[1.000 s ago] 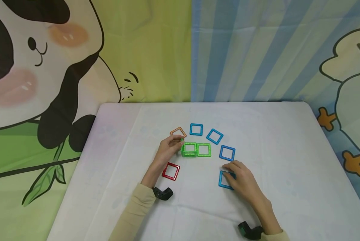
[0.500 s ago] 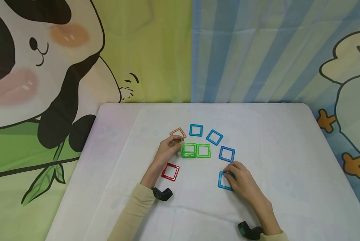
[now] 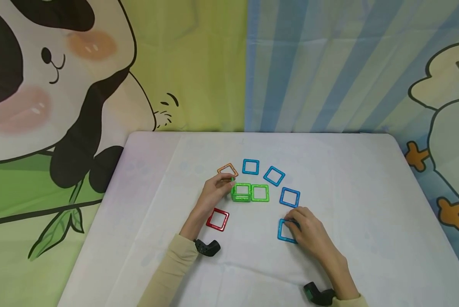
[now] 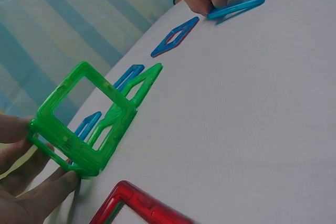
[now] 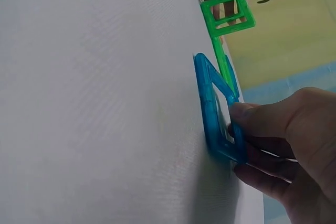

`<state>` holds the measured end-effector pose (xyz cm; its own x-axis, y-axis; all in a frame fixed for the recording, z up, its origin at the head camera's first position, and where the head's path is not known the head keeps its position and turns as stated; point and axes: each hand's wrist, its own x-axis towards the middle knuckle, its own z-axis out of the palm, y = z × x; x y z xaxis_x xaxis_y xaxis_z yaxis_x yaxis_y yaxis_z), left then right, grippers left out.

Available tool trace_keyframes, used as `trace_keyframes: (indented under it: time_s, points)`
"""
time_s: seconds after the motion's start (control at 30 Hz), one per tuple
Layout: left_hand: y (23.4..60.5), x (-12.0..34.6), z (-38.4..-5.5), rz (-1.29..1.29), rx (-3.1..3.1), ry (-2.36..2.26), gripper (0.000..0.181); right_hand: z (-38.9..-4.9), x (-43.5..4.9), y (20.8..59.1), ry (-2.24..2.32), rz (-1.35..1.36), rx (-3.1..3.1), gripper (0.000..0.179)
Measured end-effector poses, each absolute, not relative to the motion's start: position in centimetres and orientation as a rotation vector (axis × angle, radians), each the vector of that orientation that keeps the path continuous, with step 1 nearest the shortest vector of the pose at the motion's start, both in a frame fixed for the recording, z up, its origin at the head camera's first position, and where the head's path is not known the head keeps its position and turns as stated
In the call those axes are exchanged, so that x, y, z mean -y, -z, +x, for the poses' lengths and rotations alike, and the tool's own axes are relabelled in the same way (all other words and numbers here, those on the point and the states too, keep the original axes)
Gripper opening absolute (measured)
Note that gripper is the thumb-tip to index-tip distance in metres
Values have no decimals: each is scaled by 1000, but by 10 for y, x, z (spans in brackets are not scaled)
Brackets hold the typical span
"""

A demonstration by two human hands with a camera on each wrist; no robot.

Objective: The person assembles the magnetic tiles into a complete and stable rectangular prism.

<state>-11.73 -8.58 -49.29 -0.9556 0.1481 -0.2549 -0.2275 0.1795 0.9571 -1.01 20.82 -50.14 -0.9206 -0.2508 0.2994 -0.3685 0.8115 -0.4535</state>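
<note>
In the head view, my left hand [image 3: 213, 192] pinches the left side of a small structure of square frame-shaped magnetic tiles. Green upright tiles [image 4: 100, 156] form its box-like part, and a flat green tile [image 3: 268, 194] extends to the right. Thumb and fingers lie along the box's left tile in the left wrist view. My right hand [image 3: 312, 234] pinches a blue magnetic tile [image 5: 210, 119] by its right edge, the thumb on top and fingers beneath. That tile sits tilted close over the cloth, its right part hidden by the hand in the head view.
Around the green structure lie an orange tile [image 3: 223, 166] behind the left hand, a red tile [image 3: 225, 221] beside the left wrist, and blue tiles [image 3: 251, 160] in an arc at the back and right. A white cloth [image 3: 156, 179] covers the table; printed curtains [image 3: 198, 64] hang behind.
The right thumb and index finger have drawn together onto the blue tile, which has shifted very slightly left. The left hand keeps its hold on the green structure.
</note>
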Motion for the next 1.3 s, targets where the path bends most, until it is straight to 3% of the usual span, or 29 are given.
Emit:
trace_keyframes:
  time_s: [1.3]
  points:
    - [492,86,-118,-59,-2153,-1863,39,-44,-188,475,-730,658,2806,22]
